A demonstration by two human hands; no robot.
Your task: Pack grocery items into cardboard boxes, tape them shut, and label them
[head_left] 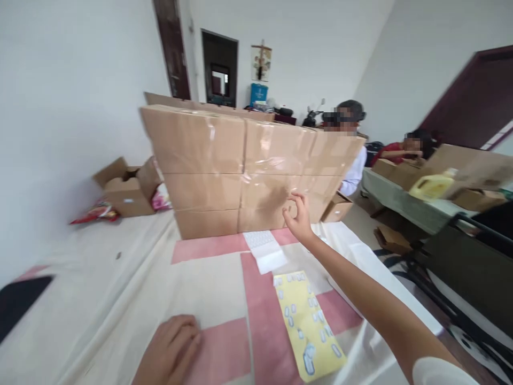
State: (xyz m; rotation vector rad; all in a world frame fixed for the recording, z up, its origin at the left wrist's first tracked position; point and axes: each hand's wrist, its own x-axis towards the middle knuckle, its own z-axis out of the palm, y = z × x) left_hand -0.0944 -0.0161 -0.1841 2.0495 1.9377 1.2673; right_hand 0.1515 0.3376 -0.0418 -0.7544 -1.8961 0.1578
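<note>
My right hand (297, 216) is raised in front of a cardboard panel (204, 155). Its thumb and fingers curve towards each other with a gap between them, and I see nothing held there. Below it lies a white sheet (267, 256) with rows of small shapes. Nearer to me, a yellow sheet (302, 315) carries several pale, blue-edged stickers. My left hand (172, 347) rests palm down on the pink and white cloth (224, 347), left of the yellow sheet, with loosely bent fingers and nothing visible in it.
The panel stands across the table's far side. An open cardboard box (130, 195) sits left. Beyond the panel are two people, one in white (356, 166), one in red (395, 152). A second table (372, 184) at right bears boxes and a yellow jug (433, 184). A dark chair (452, 272) stands nearby.
</note>
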